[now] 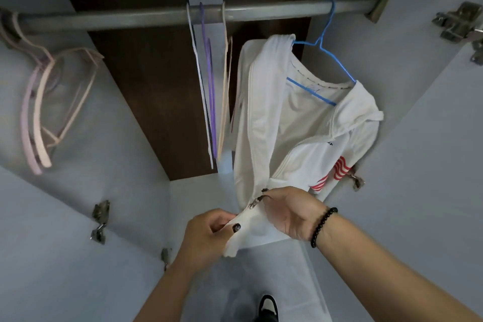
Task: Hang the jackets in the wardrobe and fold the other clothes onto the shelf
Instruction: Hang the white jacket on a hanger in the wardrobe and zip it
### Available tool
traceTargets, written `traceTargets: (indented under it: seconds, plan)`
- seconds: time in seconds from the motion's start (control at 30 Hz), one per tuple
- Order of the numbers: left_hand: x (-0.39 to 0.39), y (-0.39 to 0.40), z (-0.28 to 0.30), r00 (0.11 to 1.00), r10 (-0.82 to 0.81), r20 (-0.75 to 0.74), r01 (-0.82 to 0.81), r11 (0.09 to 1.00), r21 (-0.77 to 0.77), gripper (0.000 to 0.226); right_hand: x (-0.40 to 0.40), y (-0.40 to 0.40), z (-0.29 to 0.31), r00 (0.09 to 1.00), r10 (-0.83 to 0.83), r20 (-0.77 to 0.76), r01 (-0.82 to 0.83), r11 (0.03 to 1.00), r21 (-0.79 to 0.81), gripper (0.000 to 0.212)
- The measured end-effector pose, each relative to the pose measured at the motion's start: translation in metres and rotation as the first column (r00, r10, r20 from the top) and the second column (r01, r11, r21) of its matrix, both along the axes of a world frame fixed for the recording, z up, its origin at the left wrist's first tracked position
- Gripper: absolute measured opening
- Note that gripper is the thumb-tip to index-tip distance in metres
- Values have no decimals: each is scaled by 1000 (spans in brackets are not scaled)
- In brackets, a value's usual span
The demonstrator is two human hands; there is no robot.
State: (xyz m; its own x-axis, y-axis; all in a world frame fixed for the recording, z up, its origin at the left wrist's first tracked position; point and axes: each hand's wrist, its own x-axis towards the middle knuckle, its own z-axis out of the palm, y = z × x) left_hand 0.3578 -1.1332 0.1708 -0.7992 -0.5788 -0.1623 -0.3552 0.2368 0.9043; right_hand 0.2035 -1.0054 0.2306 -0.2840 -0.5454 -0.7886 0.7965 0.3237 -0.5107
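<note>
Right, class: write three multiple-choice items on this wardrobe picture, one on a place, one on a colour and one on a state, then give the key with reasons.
1. Where does the white zip-up jacket with red stripes hang?
A. toward the right end of the grey metal rail
B. at the rail's left end
C. on a door hinge

2. What colour is the thin wire hanger carrying the jacket?
A. purple
B. blue
C. pink

3. What is the state of the jacket's front?
A. zipped to the collar
B. buttoned
C. open, with both hands at its bottom hem

Key:
1 A, its hook sits on the rail near the right bracket.
2 B, the hook and bar inside the collar are blue.
3 C, the front gapes, the left hand pinches the hem and the right hand pinches the metal zip slider.
</note>
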Motion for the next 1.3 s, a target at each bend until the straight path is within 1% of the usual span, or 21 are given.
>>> traceTargets:
  seconds: [0.13, 0.33, 0.43, 0.53, 0.6, 0.63, 0.7, 0.77, 0.83, 0.9, 0.97, 1.07, 1.13, 1.3]
  plan:
    - [-11, -4, -9, 998, 66, 22, -67, 998, 10, 30, -34, -6, -5, 997, -61, 49, 62, 998, -32, 25]
    - [-28, -6, -13, 993, 114, 17, -114, 993, 17, 33, -80, -11, 6, 997, -42, 68, 46, 997, -63, 24]
    - [-36, -3, -13, 993, 117, 17, -117, 993, 2, 30, -100, -7, 16, 998, -41, 55, 45, 996, -82, 27]
    - [-49, -1, -14, 992, 89, 92, -85, 995, -44, 23, -107, -4, 15, 998, -39, 48, 43, 996, -84, 31]
    - [-63, 3, -13, 982, 44, 184, -24, 994, -109, 16, -107, -3, 12, 999, -46, 16, 47, 996, -71, 31]
    - [-72, 6, -10, 980, 31, 198, -5, 991, -131, 12, -108, -3, 11, 998, -55, -11, 54, 996, -67, 30]
    - [-94, 14, -2, 992, 15, 126, 1, 992, -129, 15, -109, -1, 10, 997, -58, -59, 54, 996, -65, 31]
    - [-118, 20, 8, 999, -1, 33, 6, 990, -141, 21, -108, 1, 11, 997, -17, -80, 13, 998, -61, 31]
    - [-138, 23, 18, 999, -47, 7, 48, 972, -232, 15, -105, 4, 10, 997, 33, -70, -37, 998, -49, 30]
    - [-150, 22, 26, 993, -98, 63, 114, 937, -331, 8, -106, 6, 10, 999, 34, -29, -35, 999, -38, 29]
    - [-156, 18, 29, 980, -148, 136, 190, 900, -393, 7, -111, 8, 10, 999, -15, 29, 16, 999, -30, 30]
    - [-159, 19, 29, 939, -222, 262, 327, 810, -486, 7, -115, 8, 6, 992, -78, 97, 79, 997, -11, 29]
    - [-160, 19, 27, 914, -239, 329, 381, 782, -493, 8, -113, 3, 1, 988, -100, 117, 100, 995, 5, 28]
    - [-155, 0, 29, 875, -233, 424, 435, 764, -477, 12, -113, -20, 1, 963, -191, 189, 198, 980, -19, 30]
